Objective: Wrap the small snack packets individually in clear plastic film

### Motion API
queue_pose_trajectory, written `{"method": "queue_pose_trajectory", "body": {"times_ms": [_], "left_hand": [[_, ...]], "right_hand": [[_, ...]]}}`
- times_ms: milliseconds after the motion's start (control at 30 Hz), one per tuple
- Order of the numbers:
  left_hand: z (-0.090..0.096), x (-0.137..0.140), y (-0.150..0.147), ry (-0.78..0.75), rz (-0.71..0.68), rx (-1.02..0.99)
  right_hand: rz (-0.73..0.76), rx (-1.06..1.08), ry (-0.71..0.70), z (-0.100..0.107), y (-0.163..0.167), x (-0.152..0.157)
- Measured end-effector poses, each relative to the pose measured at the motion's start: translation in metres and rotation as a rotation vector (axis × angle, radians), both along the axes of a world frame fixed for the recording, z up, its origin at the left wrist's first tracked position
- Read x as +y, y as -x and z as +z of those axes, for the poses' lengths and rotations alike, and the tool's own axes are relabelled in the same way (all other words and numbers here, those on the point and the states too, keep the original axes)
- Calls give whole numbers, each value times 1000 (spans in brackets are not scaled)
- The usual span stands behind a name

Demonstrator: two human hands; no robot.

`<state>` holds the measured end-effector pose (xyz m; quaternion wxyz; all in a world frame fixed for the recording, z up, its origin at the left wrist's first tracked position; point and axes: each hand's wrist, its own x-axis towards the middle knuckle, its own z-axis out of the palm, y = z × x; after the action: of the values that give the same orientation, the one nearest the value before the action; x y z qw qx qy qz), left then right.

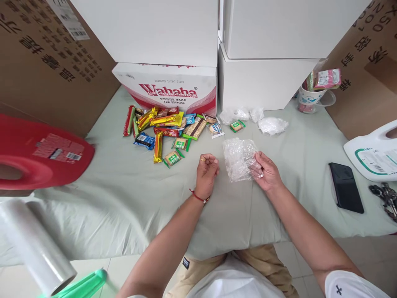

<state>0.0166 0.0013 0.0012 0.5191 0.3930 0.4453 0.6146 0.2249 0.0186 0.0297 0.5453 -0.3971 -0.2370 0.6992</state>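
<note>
My right hand (268, 171) is closed on the right edge of a crumpled clear sheet of bubble wrap (238, 159), thumb on top. To its left, my left hand (207, 176) rests curled in a loose fist beside the sheet, apart from it, with nothing visible in it. Beyond the sheet lies a small green-wrapped biscuit (237, 126), near several crumpled clear plastic lumps (273, 125). A pile of packaged snacks (166, 120) is spread ahead of my left hand, with two more green-wrapped biscuits (173, 158) at its near side.
White boxes, one a Wahaha carton (167, 89), stand along the back. A red jug (43, 151) and a clear film roll (35, 248) are at left. On the right are a cup of snacks (308, 98), a phone (345, 187), a white jug (374, 151) and keys (386, 199).
</note>
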Motion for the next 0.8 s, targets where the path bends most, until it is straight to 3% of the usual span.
{"method": "queue_pose_trajectory", "body": {"times_ms": [100, 167, 267, 367, 467, 667, 800], "left_hand": [[5, -4, 3, -160, -17, 192], [9, -8, 2, -215, -153, 319], [11, -14, -4, -141, -389, 374], [9, -15, -9, -33, -446, 309], [8, -12, -8, 55, -371, 88], [13, 2, 6, 163, -64, -227], [18, 8, 17, 196, 4, -375]], "right_hand": [[44, 11, -2, 0, -3, 1], [100, 15, -30, -1, 0, -3], [213, -14, -100, -3, 7, -12], [353, -74, -144, -4, 13, -19], [357, -122, -142, -4, 13, -19], [107, -91, -102, 3, -1, -4], [-23, -13, -97, 5, -12, 4]]}}
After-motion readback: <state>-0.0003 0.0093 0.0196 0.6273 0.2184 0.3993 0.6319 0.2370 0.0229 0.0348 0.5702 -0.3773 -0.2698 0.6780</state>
